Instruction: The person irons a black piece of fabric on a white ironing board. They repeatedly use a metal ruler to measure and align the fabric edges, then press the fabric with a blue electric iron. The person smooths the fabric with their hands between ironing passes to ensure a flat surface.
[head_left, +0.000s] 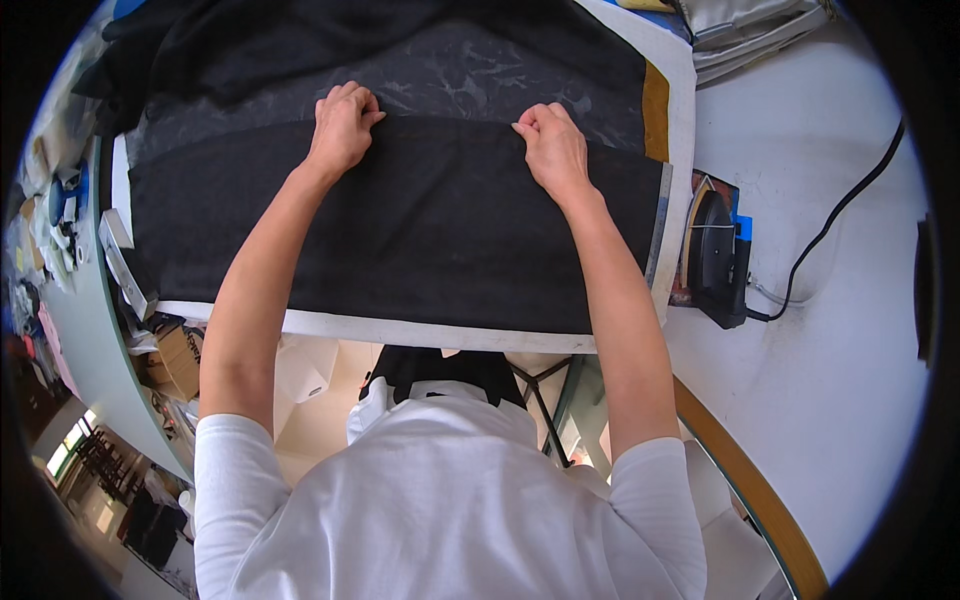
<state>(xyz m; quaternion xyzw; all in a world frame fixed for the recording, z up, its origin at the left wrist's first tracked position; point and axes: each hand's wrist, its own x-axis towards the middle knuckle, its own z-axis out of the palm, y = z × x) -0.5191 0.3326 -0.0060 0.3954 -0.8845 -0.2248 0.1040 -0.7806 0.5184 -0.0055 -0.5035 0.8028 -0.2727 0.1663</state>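
Note:
A wide piece of black fabric lies before me on a white-covered work surface. Its far edge runs across a dark grey layer with faint pale marks. At that edge my left hand pinches the black fabric between thumb and fingers. Further right along the same edge, my right hand pinches it too. Faint creases cross the cloth between my forearms. A metal ruler lies along the fabric's right side. Beyond, more black cloth is bunched up.
An iron stands on the white table to the right, its black cord trailing away. A mustard-brown strip shows beside the dark layer. On the left are a white box-like object and a cardboard box.

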